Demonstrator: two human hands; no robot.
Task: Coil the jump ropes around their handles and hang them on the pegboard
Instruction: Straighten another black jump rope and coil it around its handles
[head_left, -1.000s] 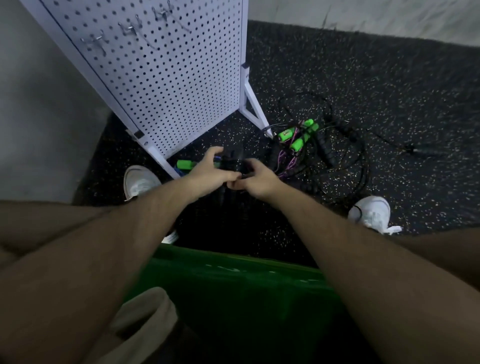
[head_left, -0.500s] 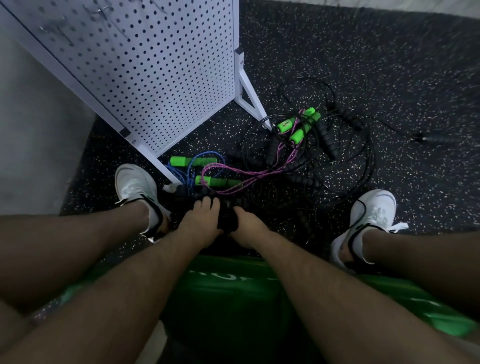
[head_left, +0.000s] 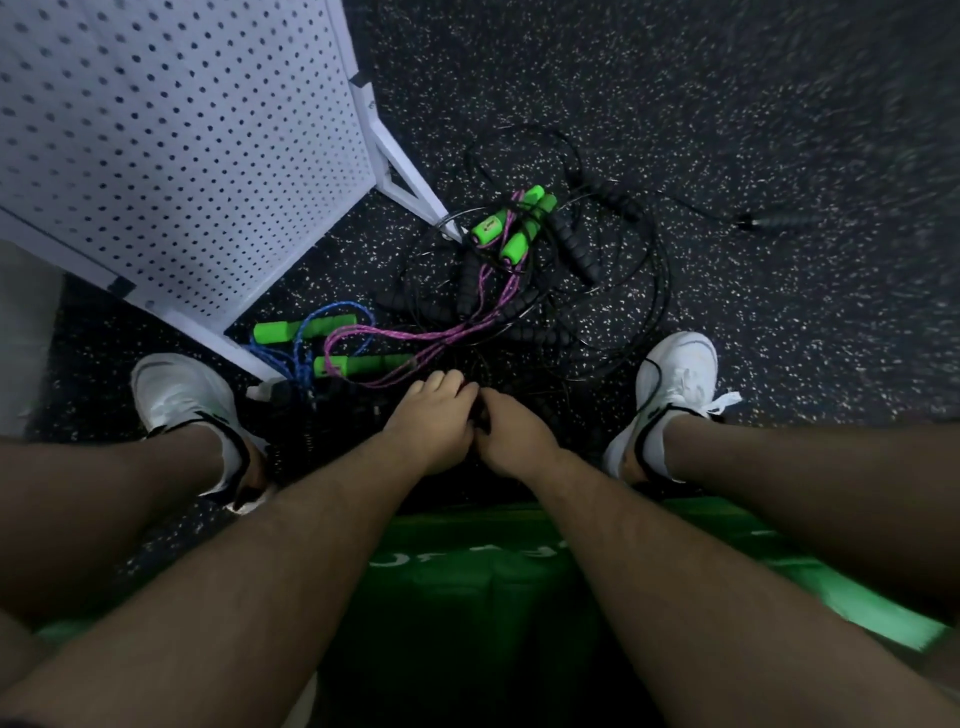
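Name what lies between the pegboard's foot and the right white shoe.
In the head view, a tangle of jump ropes lies between pegboard foot and right shoe: green handles, a purple rope, black foam handles.

Rope tangle (head_left: 519, 291) fills floor (head_left: 779, 104) centre between left shoe (head_left: 182, 395) and right shoe (head_left: 675, 379). Pegboard (head_left: 182, 156) and its white foot (head_left: 402, 171) block far-left side. Far-right floor open, except lone black handle (head_left: 784, 220).

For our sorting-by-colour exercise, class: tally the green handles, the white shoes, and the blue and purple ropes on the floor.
Green handles: 4
White shoes: 2
Blue rope: 1
Purple rope: 1
Total: 8
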